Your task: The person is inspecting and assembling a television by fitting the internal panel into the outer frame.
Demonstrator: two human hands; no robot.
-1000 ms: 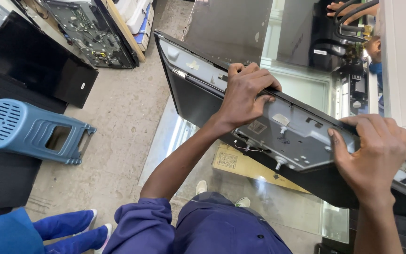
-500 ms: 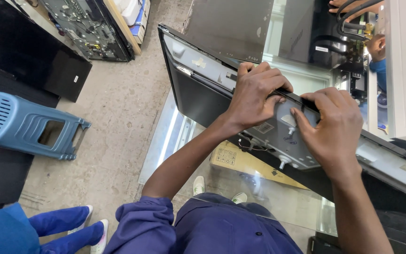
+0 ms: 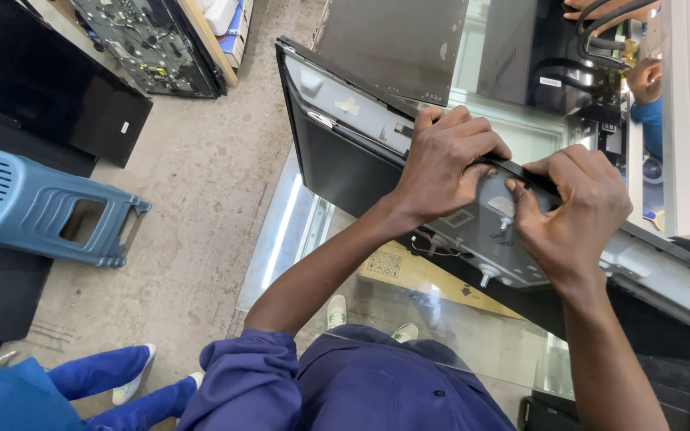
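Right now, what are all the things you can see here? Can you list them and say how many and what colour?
Flat screen panel: one, black frame with a grey metal back, lying on the glass table, under both hands.
Glass table: one, clear, beneath the panel.
Plastic stool: one, blue, tipped on its side on the floor at left.
Dark screens: two at least, black, top left on the floor.
Open circuit chassis: one, dark with boards, top left.
Cardboard sheet: one, tan, below the glass.
Another person's legs: blue trousers, white shoes, bottom left.
Left hand: gripping the panel's top edge.
Right hand: gripping the same edge, beside it.
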